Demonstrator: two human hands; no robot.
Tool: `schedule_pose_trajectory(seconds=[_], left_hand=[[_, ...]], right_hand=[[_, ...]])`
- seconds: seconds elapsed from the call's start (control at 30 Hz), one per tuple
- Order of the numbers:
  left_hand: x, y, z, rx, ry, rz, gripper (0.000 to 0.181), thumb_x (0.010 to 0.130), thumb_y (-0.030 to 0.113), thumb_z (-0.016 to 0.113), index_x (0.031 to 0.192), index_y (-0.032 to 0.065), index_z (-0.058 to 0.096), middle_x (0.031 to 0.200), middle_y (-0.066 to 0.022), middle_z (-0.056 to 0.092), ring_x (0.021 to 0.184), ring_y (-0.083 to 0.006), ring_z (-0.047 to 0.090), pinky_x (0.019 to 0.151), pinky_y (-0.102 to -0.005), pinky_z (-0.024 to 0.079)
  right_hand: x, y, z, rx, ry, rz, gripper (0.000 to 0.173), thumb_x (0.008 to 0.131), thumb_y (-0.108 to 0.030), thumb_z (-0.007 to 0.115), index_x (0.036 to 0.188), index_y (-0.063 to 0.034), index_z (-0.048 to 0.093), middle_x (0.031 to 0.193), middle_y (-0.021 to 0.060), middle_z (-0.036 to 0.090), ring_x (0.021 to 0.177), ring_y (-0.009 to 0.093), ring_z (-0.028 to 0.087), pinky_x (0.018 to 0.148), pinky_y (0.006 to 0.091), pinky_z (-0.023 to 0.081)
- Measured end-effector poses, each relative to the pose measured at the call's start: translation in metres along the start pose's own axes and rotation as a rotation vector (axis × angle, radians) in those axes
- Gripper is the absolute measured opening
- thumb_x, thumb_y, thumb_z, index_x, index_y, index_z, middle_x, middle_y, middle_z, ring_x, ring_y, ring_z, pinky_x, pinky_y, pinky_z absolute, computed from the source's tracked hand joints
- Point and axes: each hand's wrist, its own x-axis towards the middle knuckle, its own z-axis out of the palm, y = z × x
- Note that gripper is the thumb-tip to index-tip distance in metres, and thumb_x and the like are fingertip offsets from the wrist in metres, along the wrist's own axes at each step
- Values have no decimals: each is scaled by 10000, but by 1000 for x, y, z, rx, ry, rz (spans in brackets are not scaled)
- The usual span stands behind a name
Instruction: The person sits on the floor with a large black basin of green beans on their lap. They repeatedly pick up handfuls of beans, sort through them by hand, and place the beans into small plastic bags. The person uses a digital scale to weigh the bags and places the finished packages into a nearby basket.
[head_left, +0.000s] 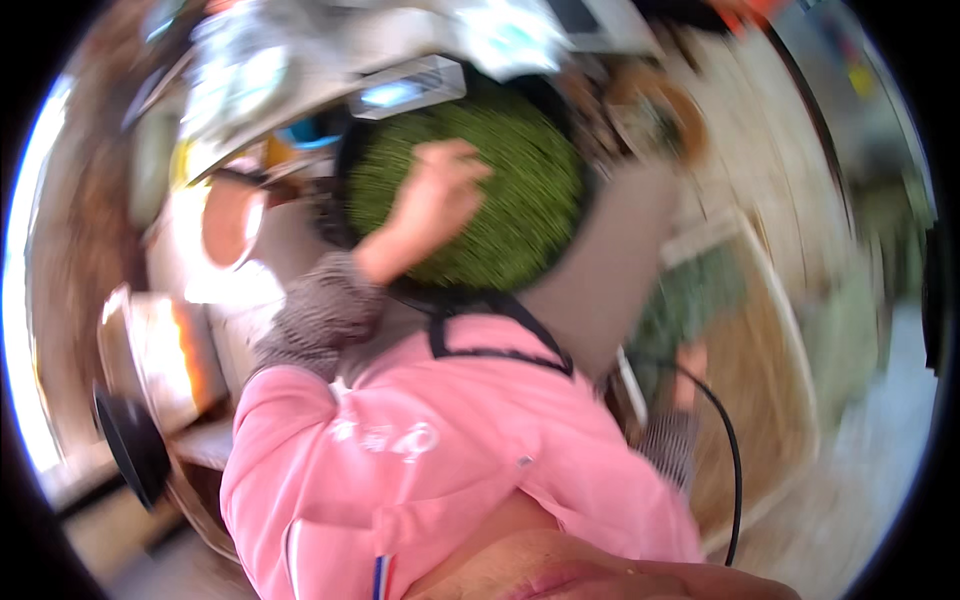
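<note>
My left hand (444, 184) is above a dark round tray (574, 236) full of fine green plant-like material (517, 187), which rests across my lap. Its fingers are bent, and blur hides whether anything is between them. Low at the right, my right hand (690, 371) reaches down beside a large pale-rimmed container (799, 352), near darker green material (690, 300); its fingertips are unclear. A clear box-like object with a bright face (409, 88) stands at the tray's far edge.
Clear plastic bags (232, 82) lie on a table (315, 101) ahead. An orange-brown round container (686, 112) stands right of the tray. A black cable (731, 450) curves at the right. At the left are a brown round vessel (231, 221) and a black bowl-shaped object (131, 446).
</note>
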Motion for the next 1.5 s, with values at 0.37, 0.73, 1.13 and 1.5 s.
schedule_pose_trajectory(seconds=[0.37,0.73,1.13,1.5], left_hand=[[-65,-58,30,-38,-206,-179,303,755,56,605,1057,73,599,1131,-141,537,1048,-324,524,850,-387,482],[-55,-84,34,-352,-156,-391,252,817,57,583,1066,21,592,988,-138,569,771,-297,590,658,-353,486],[-44,-77,27,-445,-128,-394,233,819,61,581,1047,17,606,928,-139,573,715,-273,591,596,-338,485],[-52,-85,38,-342,0,-320,217,744,67,611,953,13,630,883,-160,592,847,-322,590,746,-386,491]], right_hand=[[-7,-306,-132,198,372,-712,167,824,-113,590,963,-23,612,852,139,565,779,309,553,701,377,452],[13,-562,-37,64,459,-1323,201,788,-247,636,864,-65,675,828,109,629,794,299,620,683,405,490],[1,-604,-17,-360,192,-1133,150,754,-107,584,827,1,660,806,215,643,761,400,626,645,475,498],[-5,-591,-20,-411,190,-1043,128,751,-107,606,856,-40,636,841,167,647,830,356,630,723,448,505]])
